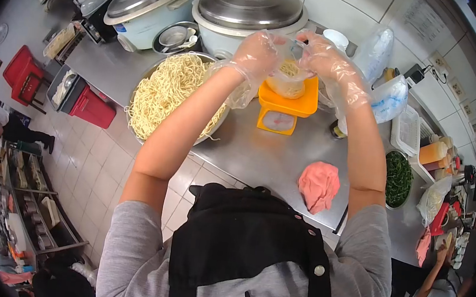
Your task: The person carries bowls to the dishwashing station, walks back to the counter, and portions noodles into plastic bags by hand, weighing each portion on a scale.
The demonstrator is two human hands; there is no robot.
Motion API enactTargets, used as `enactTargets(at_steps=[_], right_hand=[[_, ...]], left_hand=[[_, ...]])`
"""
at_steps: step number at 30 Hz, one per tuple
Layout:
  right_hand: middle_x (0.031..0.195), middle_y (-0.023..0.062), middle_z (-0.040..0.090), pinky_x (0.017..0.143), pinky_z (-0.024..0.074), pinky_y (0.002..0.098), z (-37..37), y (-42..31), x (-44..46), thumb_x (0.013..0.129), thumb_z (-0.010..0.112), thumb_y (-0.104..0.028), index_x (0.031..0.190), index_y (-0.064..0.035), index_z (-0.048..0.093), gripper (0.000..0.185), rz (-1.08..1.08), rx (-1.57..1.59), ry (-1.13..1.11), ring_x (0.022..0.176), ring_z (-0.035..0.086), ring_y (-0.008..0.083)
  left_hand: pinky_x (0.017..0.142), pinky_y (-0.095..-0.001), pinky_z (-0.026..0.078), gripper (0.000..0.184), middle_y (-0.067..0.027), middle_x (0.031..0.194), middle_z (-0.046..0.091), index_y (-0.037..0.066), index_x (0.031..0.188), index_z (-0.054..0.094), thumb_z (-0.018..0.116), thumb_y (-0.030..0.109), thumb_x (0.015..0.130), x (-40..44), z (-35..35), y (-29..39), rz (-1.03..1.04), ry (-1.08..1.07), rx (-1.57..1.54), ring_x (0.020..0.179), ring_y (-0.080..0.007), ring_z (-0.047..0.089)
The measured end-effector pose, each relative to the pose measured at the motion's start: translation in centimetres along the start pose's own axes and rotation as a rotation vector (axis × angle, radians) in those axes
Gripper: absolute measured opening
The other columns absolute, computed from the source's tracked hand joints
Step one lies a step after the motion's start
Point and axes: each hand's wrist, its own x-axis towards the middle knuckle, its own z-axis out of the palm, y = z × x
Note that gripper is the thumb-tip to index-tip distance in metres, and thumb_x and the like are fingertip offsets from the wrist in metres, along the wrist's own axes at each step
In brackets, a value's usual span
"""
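My left hand (257, 55) and my right hand (330, 58) wear thin see-through plastic gloves. Between them is a see-through plastic bag (286, 86) with some noodles in its lower part. Fingers of both hands are closed on the bag's upper edge, one hand at each side. The bag's bottom rests on the platform of an orange kitchen scale (277, 122); its dial faces me. To the left of the scale, partly behind my left forearm, stands a large metal bowl (131, 119) heaped with yellow noodles (168, 92).
Two large lidded cookers (252, 5) stand along the wall. A pink cloth (318, 187) lies on the steel counter (243, 155). To the right are filled plastic bags (390, 98), a white basket (406, 130) and a bowl of chopped greens (397, 180). Other people work farther off.
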Motion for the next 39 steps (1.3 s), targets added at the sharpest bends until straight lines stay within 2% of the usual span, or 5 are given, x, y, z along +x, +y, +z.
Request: enactTargets(at_steps=[4,14,22,31,39], right_hand=[[0.121,0.0169,0.059,0.099,0.0443,0.034,-1.7,0.6,1.2,0.078,0.068,-0.017,0.128,-0.0046,0.057,0.053,0.1,-0.013,-0.125,0.117,0.057,0.0273],[0.119,0.0153,0.059,0.101,0.0414,0.0353,-0.3,-2.4,-2.3,0.08,0.073,-0.021,0.128,-0.0042,0.058,0.053,-0.044,0.11,0.052,0.119,0.054,0.0262],[0.128,0.0128,0.06,0.108,0.0404,0.0422,3.1,-13.2,-5.0,0.089,0.067,-0.025,0.127,-0.0092,0.06,0.042,-0.551,-0.299,0.281,0.126,0.052,0.0315],[0.132,0.0179,0.057,0.108,0.0402,0.0441,24.7,-12.2,1.7,0.087,0.067,-0.03,0.135,-0.0098,0.055,0.054,-0.545,-0.152,-0.253,0.126,0.052,0.0336],[0.111,0.0153,0.063,0.101,0.0427,0.039,18.5,-16.9,5.0,0.077,0.071,-0.021,0.112,-0.0089,0.069,0.037,-0.424,0.209,-0.503,0.112,0.057,0.0297]], left_hand=[[0.067,-0.0292,0.056,0.049,-0.0134,0.087,0.071,0.003,0.132,0.062,0.061,0.013,0.084,-0.3,0.7,0.3,-0.077,-0.053,0.013,0.066,-0.0151,0.067],[0.08,-0.0311,0.057,0.06,-0.0111,0.114,0.068,0.006,0.143,0.052,0.069,0.032,0.092,-3.2,-4.2,0.6,0.05,-0.323,-0.022,0.092,-0.0178,0.066],[0.09,-0.0329,0.052,0.07,-0.0134,0.124,0.065,0.011,0.148,0.045,0.075,0.031,0.088,-7.8,-13.3,-2.2,0.072,0.046,-0.087,0.103,-0.0203,0.063],[0.106,-0.0381,0.044,0.069,-0.0105,0.144,0.054,0.011,0.147,0.046,0.074,0.018,0.084,-11.1,-17.6,-9.1,-0.035,0.034,0.029,0.128,-0.0282,0.053],[0.113,-0.0403,0.037,0.071,-0.0108,0.147,0.048,0.007,0.146,0.043,0.077,0.017,0.085,-12.4,-18.9,-13.0,-0.003,-0.057,-0.356,0.133,-0.0251,0.047]])
